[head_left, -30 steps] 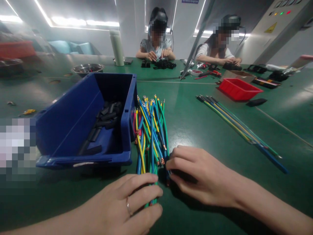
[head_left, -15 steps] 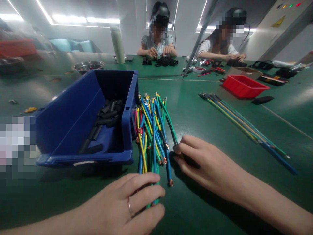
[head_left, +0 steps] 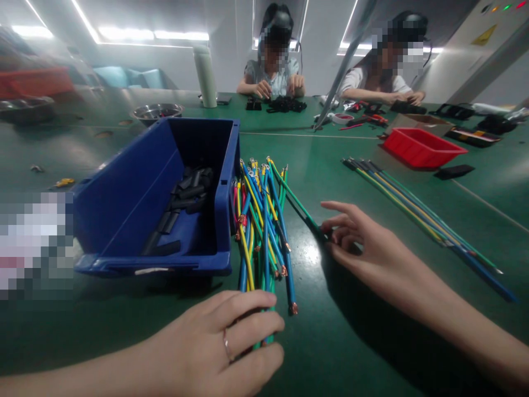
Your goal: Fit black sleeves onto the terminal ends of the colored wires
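Observation:
A pile of cut wires point(head_left: 265, 231) in blue, yellow and green, with ring terminals at the far ends and bare copper on several near ends, lies on the green table. My left hand point(head_left: 231, 336), wearing a ring, has its fingers curled over the near end of the pile. To the right, my right hand point(head_left: 355, 237) pinches the near end of one green wire point(head_left: 298, 204) between thumb and fingers, index finger raised. That wire slants out of the pile, its far end still among the others. Its pinched end looks dark and is partly hidden.
A blue bin point(head_left: 152, 264) with black sleeve pieces point(head_left: 192, 190) stands left of the pile. More wires point(head_left: 417, 204) lie in a row at right, near a red tray point(head_left: 421, 149). A slanted metal pole point(head_left: 345, 66) rises ahead; two people sit across the table.
My right hand has moved right and away from me, swinging the green wire's near end outward from the pile. My left hand stays on the wires. The view has shifted slightly.

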### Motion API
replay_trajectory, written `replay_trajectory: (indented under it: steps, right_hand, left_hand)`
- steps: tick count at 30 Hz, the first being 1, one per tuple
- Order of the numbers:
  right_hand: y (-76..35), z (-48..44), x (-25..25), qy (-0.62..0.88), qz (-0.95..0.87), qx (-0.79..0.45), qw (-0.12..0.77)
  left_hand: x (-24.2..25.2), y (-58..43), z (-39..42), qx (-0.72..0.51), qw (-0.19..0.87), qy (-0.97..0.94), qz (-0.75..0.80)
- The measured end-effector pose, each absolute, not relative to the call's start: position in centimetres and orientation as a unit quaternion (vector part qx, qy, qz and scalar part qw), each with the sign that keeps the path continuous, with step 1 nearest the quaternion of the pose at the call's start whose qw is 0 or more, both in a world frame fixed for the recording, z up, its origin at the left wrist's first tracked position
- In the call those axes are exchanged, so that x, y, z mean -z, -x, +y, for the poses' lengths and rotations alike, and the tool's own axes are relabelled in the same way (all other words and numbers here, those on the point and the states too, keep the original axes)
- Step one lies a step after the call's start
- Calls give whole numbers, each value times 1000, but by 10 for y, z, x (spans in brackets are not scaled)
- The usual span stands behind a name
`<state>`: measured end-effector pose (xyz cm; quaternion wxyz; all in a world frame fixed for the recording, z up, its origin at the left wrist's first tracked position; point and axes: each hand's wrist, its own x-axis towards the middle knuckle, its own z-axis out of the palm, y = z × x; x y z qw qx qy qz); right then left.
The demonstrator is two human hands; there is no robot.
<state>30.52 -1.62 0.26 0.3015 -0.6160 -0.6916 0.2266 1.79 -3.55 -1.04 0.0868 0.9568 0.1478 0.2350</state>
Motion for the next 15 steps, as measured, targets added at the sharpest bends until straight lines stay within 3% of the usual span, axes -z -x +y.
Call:
replay_trajectory:
  steps: [4, 9, 15]
  right_hand:
    - [-310, -12, -14, 580, -606, -446, 312]
    - [-301, -18, -17, 477, -549, -612, 310]
    - [-292, -22, -8, 459, -592, -572, 333]
  left_hand:
    - [7, -18, -35, -232, 94, -957, 144]
    - [11, -17, -35, -242, 86, -957, 137]
    - [14, -19, -35, -251, 85, -954, 138]
